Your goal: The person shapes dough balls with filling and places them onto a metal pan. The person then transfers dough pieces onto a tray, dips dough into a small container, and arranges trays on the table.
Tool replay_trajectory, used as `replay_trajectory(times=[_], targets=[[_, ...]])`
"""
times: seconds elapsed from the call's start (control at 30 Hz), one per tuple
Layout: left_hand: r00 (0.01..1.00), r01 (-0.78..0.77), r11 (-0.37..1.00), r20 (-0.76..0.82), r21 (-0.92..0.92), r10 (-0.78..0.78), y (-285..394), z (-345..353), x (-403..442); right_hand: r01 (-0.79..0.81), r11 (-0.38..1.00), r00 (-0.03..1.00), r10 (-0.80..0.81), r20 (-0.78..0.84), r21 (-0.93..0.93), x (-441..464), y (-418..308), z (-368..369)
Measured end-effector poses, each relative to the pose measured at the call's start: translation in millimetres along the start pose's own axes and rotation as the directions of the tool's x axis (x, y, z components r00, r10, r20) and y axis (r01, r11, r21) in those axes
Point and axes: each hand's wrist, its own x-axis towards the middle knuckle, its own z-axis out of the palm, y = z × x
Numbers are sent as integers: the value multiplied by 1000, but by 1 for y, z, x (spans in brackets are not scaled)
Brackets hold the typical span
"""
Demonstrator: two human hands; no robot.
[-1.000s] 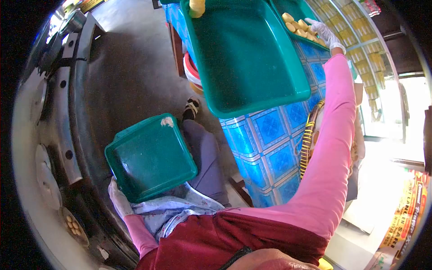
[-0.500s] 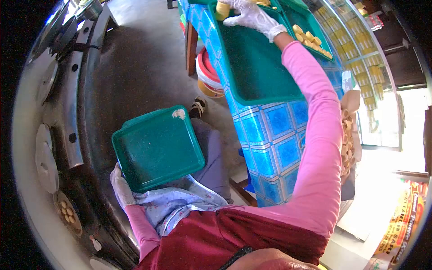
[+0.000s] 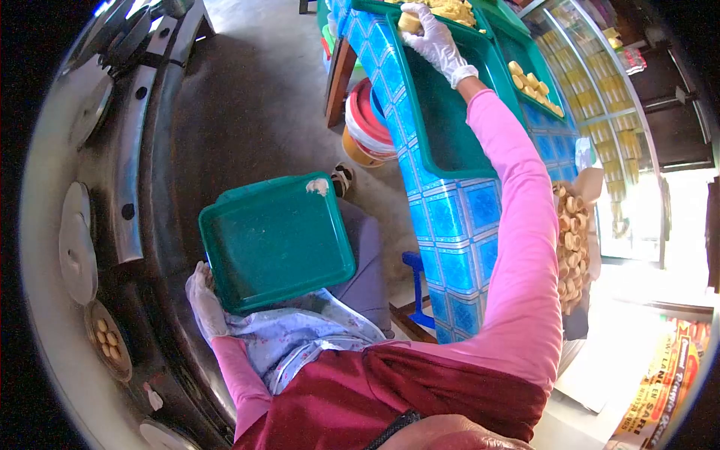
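My left hand (image 3: pixel 204 304), in a clear glove, grips the near left side of a green tray (image 3: pixel 277 244) resting over my lap. A whitish smear of dough (image 3: pixel 318 186) sticks to that tray's far right corner. Stretched forward, my gloved right hand (image 3: pixel 435 46) has its fingers closed around a pale yellow dough piece (image 3: pixel 410 22). It is over the far end of a larger green tray (image 3: pixel 457 161) on the table. Just beyond lies a mass of yellow dough (image 3: pixel 450 10). Several short yellow pieces (image 3: pixel 534 86) sit in another green tray to the right.
A blue checked cloth (image 3: pixel 450 247) covers the table. Beneath it stands a red-lidded bucket (image 3: pixel 367 124). To my left runs a dark stove bench with a round pan (image 3: pixel 109 341) holding several round pieces. A glass display case (image 3: pixel 600 97) and a box of small baked pieces (image 3: pixel 572 240) are at right.
The view has shifted, so the table and lap tray appear farther right. My right hand stays at the far end of the table tray with the dough piece; my left keeps its grip.
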Motion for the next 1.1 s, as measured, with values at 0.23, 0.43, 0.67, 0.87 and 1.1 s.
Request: replay_trajectory(times=[0.23,0.43,0.67,0.87,1.1], targets=[[998,61,995,-3,-82,-62,3,6,1,-140,986,982,126,141,94,8,27,-4],[998,18,1000,-61,23,-17,11,10,-3,-114,981,923,45,383,159,13,0,-17],[996,72,997,49,-36,-71,22,12,-5,-40,992,967,9,254,118,13,-10,-12],[999,37,994,-1,-101,-37,-7,8,5,-265,925,946,195,258,271,-1,11,-31],[998,63,997,-10,-46,-63,-19,6,12,-481,857,861,422,284,184,-27,42,-183]])
